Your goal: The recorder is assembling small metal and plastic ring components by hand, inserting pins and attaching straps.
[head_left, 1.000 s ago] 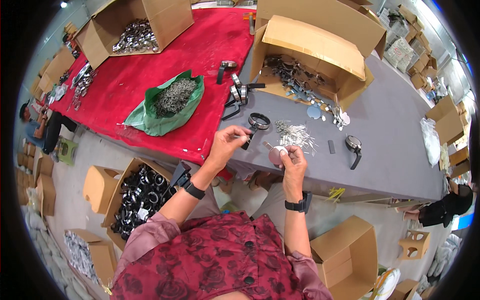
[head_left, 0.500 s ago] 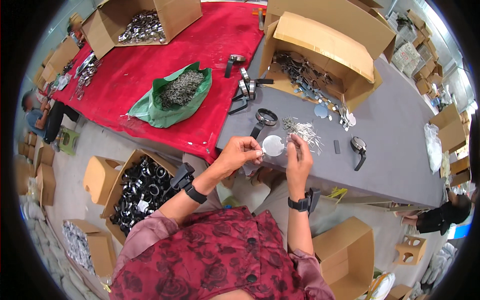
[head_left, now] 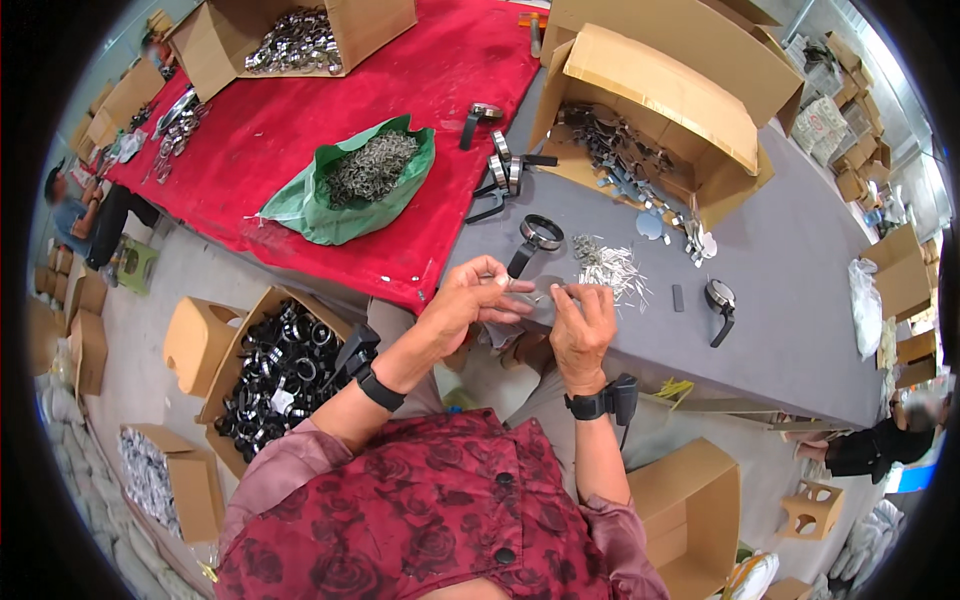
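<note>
head view: the left hand [head_left: 472, 304] has thumb and forefinger pinched together on what looks like a small pale piece [head_left: 503, 282], its other fingers loosely extended toward the right hand [head_left: 582, 328]. that right hand has its fingertips drawn together, seemingly on a thin piece [head_left: 541, 297] in the narrow gap between the hands; exactly how the two pieces meet is too small to tell.

what could go wrong, i judge, is a slip: with so little to grip, either piece could spring from the fingertips if pressed off line and drop past the table edge, just beyond both hands. one falling among the pale pins [head_left: 612, 272], beyond and right of the right hand, would be hard to pick out again. a forward sweep of the left hand might also knock the black ring [head_left: 541, 233], lying with its handle toward that hand.

half a second ago a pale disc showed its face between the hands, the right fingers parted beside it; now no such face shows, and the right fingertips are bunched. the ring and pins beyond the hands lie as they did.
</note>
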Available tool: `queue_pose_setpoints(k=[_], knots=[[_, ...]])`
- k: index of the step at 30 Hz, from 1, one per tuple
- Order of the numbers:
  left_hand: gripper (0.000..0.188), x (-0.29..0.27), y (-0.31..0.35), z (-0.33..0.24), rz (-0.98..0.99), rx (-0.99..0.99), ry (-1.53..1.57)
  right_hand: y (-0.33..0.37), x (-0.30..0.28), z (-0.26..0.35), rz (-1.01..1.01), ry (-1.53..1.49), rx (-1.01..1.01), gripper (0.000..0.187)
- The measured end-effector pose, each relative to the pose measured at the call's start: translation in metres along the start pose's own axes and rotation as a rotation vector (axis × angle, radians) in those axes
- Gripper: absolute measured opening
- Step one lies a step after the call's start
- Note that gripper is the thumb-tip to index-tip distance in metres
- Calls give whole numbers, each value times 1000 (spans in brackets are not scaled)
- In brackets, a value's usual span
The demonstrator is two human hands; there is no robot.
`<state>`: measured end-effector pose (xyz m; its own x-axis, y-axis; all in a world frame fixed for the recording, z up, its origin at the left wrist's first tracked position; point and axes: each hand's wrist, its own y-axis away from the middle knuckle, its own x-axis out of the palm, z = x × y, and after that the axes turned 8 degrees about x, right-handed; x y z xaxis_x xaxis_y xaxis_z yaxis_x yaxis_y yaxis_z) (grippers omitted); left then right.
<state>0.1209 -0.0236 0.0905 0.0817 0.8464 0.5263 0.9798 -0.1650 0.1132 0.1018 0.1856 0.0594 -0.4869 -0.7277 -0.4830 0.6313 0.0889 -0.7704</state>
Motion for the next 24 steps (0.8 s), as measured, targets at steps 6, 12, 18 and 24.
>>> queue_pose_setpoints(k=[6,12,18,24], knots=[[10,-11,2,14,33,119,-114,4,3,1,32,-91,131,22],[10,-4,0,21,49,187,-150,7,1,7,134,-297,407,15],[9,-16,-7,26,-34,193,-295,5,2,2,129,-307,465,16],[7,-23,-30,31,-115,375,-447,-9,10,-12,64,-293,501,15]])
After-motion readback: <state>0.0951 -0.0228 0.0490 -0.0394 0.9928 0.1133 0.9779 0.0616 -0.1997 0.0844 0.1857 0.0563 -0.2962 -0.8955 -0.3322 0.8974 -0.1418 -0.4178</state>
